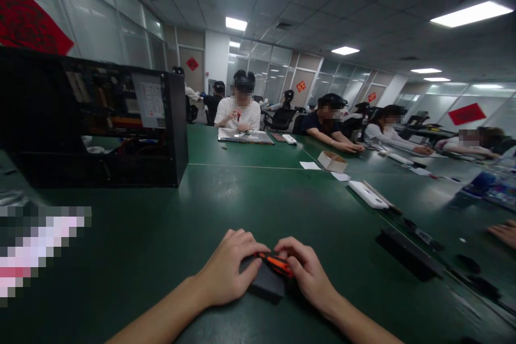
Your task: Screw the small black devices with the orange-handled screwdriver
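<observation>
In front of me, a dark grey rectangular block [266, 284] lies on the green table. My left hand [229, 271] is closed around its left side, with the thumb along the top and the index finger reaching the far end of an orange-and-black tool [279, 264]. That slim tool lies slantwise over the block; its exact kind is unclear. Fingers and thumb of my right hand [308, 274] pinch its right end. My fingers partly cover both the block and the tool.
An opened black computer case [175, 129] stands at left on the green table [226, 204]. To the right are a long black bar [407, 252], a white power strip [367, 194] and a small open box [332, 162]. Several people sit around; one person's hand [503, 233] rests far right.
</observation>
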